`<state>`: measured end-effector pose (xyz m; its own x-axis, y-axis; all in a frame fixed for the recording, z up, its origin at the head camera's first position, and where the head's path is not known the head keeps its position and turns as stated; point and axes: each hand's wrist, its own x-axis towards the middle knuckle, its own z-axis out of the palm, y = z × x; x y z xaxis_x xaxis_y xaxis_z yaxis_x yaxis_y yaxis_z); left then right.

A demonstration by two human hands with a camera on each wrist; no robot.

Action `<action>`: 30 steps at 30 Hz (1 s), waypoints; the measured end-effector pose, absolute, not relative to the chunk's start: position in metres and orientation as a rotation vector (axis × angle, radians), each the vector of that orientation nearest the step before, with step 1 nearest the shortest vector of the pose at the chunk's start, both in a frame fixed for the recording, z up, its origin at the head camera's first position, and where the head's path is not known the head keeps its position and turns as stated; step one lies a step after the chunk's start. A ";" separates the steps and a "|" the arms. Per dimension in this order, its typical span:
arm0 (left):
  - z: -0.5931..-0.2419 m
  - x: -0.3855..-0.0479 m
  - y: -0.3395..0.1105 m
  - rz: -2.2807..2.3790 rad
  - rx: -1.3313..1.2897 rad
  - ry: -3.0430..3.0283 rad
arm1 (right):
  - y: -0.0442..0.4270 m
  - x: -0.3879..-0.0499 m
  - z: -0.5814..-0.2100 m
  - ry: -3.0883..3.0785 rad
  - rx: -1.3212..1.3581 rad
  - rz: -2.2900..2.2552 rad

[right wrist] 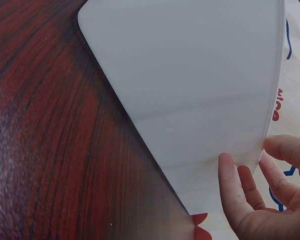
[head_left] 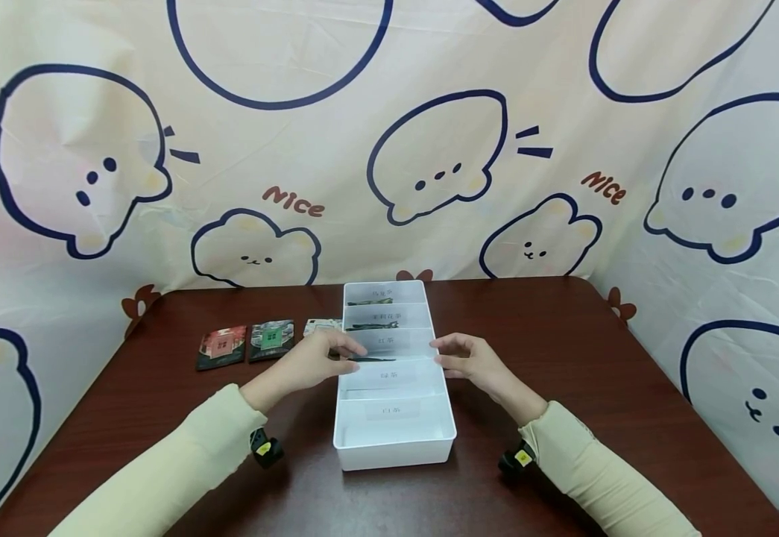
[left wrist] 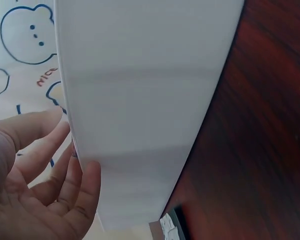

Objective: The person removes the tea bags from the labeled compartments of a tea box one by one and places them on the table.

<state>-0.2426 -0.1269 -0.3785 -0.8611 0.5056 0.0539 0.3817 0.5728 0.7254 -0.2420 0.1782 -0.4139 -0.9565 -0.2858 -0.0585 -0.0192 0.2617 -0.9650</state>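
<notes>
Backdrop [head_left: 335, 156]: pale cloth, printed with blue-outlined bear figures and the word "Nice" in reddish brown; hung behind the table and along its sides.
Table [head_left: 631, 373]: dark reddish-brown, wood-grained.
Sleeves [head_left: 161, 462]: a pair, pale cream-yellow, worn to the wrists.
Box [head_left: 396, 453]: white, long, with rounded corners; divided crosswise into five compartments; set upright on the table, lengthwise between the hands.
Left hand [head_left: 311, 362]: loosely bent, with a gap left between thumb and fingers; placed at the box's left rim, fingertips reaching over it beside the middle compartment; whether the packet there is touched cannot be told.
Right hand [head_left: 479, 365]: half spread, fingers slightly bent; the box's right rim and outer wall are touched by the fingertips, and nothing is lifted.
Loose packets: red packet [head_left: 222, 347] and green packet [head_left: 271, 340], laid flat side by side left of the box; pale packet [head_left: 322, 326], partly hidden, close to the box.
Boxed packets [head_left: 372, 326]: seen as thin edges, one in each of the three farther compartments.
Wrist devices [head_left: 266, 447]: two, black, marked with yellow.
Labels [head_left: 392, 410]: one per compartment, printed in small Chinese characters.
</notes>
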 end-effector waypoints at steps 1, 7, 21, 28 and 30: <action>-0.378 -0.243 -0.127 1.131 0.772 2.652 | 0.178 -0.242 -0.414 2.309 -0.283 -1.762; -0.376 -0.242 -0.125 0.984 0.829 2.698 | 0.178 -0.243 -0.414 2.319 -0.273 -1.748; -0.375 -0.241 -0.120 1.026 0.788 2.745 | 0.178 -0.243 -0.416 2.338 -0.256 -1.730; -0.375 -0.242 -0.118 1.080 0.755 2.756 | 0.178 -0.243 -0.415 2.332 -0.270 -1.740; -0.375 -0.242 -0.117 1.095 0.737 2.754 | 0.179 -0.243 -0.416 2.331 -0.276 -1.743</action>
